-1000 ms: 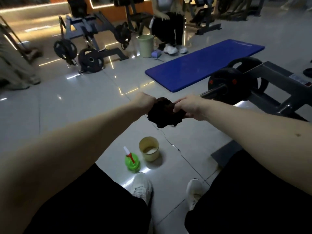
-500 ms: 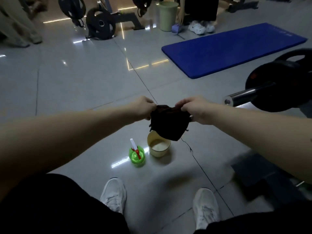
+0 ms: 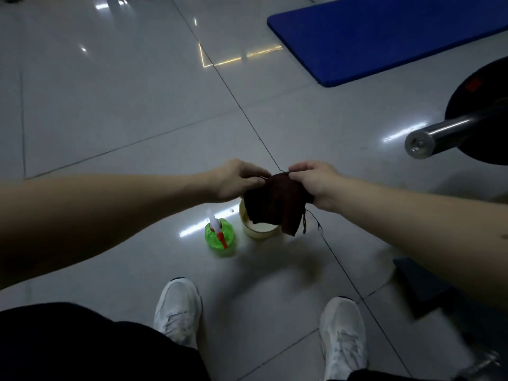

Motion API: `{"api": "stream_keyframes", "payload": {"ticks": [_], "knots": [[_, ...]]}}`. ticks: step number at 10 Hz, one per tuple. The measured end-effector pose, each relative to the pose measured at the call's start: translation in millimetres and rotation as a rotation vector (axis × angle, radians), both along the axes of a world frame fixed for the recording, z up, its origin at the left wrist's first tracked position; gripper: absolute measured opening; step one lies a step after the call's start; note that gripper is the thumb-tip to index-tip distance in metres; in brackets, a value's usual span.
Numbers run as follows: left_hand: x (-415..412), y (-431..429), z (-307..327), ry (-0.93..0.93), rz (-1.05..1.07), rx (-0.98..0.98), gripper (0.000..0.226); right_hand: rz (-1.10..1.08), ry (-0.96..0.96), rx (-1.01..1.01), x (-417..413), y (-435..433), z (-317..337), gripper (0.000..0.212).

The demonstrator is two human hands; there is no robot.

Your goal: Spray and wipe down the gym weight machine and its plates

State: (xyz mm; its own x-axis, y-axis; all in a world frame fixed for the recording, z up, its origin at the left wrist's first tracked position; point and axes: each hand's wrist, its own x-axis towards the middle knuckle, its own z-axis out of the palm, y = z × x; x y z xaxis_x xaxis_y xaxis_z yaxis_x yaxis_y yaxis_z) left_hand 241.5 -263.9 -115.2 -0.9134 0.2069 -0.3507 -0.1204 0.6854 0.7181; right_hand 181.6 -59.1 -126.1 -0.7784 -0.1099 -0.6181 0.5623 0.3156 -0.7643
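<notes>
Filling most of the frame, a glossy grey tiled floor [image 3: 110,105] is seen w/ light streaks reflected in it. A blue mat [image 3: 384,31] is laid across the upper right. At the right edge a black weight plate [image 3: 478,105] is cut off by the frame, w/ a chrome bar end [image 3: 439,133] projecting toward the centre. White shoes [image 3: 177,312] are planted at the bottom, approx. side by side. Mid-frame, the left hand [image 3: 233,180] and right hand [image 3: 316,185] are brought close together. A dark cloth [image 3: 275,204] is pinched along its top by the fingers of both, one hand at each side. The cloth is bunched & hangs down, loose threads trailing at its lower right. Just below it in the frame a cream tub [image 3: 258,229] is stood on the floor, partly hidden by the cloth, w/ whitish contents inside. Just left of the tub a green spray bottle [image 3: 220,237] is stood upright w/ a white-and-red nozzle, apart from both hands.
</notes>
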Motion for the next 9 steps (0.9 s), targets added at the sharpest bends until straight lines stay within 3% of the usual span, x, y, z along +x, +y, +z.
{"api": "stream_keyframes", "payload": {"ticks": [1,2,3,5,6,7,9], "knots": [[-5.6,-4.4,-19.4,0.017,-0.072,-0.160,0.048,-0.063,-0.051,-0.067,-3.2,-11.4,-22.4,0.011],[-11.7,-9.4,-42.1,0.073,0.024,-0.289,0.030,0.189,0.062,-0.038,-1.4,-14.1,-40.0,0.047],[-16.1,-12.6,-61.0,0.123,-0.071,-0.449,0.027,0.442,0.278,0.211,0.0,-17.8,-52.0,0.050],[-22.1,-9.0,-97.5,0.029,-0.036,-0.414,0.030,0.480,0.376,0.400,0.1,-25.7,-85.9,0.031],[-20.4,-2.7,-111.3,-0.048,-0.009,-0.356,0.038,0.621,0.523,0.685,8.1,-31.0,-101.2,0.026],[-17.0,-1.0,-112.4,-0.083,0.022,-0.298,0.036,0.739,0.601,0.845,11.9,-37.1,-107.3,0.021],[-10.2,-10.8,-76.5,-0.121,0.173,-0.309,0.031,0.640,0.364,0.795,22.7,-52.6,-84.8,0.029]]}}
